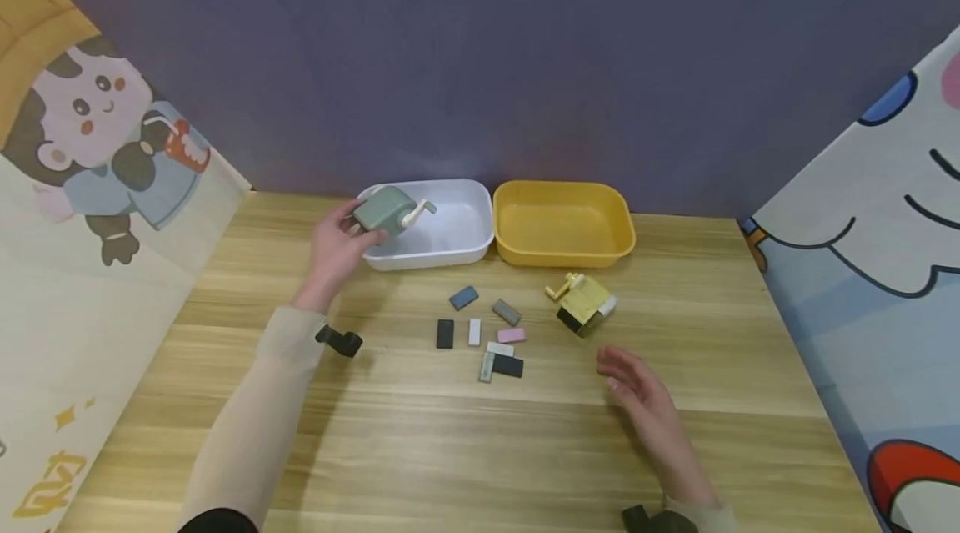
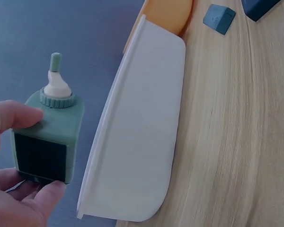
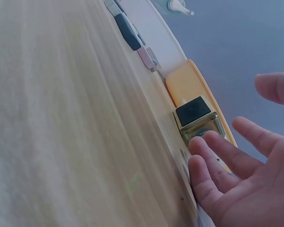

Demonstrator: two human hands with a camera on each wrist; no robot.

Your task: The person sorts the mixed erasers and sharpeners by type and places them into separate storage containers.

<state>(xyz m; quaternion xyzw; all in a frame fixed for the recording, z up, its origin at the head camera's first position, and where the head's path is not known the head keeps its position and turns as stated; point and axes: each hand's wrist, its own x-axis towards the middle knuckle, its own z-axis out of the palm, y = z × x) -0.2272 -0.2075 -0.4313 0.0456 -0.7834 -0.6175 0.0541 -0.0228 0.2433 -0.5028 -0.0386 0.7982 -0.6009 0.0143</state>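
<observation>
Bare wood of the table (image 1: 465, 450) lies under your right hand (image 1: 643, 404), which hovers near the front edge with fingers loose and spread, holding nothing, just short of the yellow sharpener (image 1: 583, 304) lying on its side. Left of that, small erasers (image 1: 491, 337) are scattered mid-table. Farther back, your left hand (image 1: 337, 245) grips the green sharpener (image 1: 386, 209) over the white tray's (image 1: 465, 249) left end, the yellow tray (image 1: 562, 253) beside it on the right.

Even, soft indoor light, faint shadows; right wrist view blurred (tabletop smeared).
</observation>
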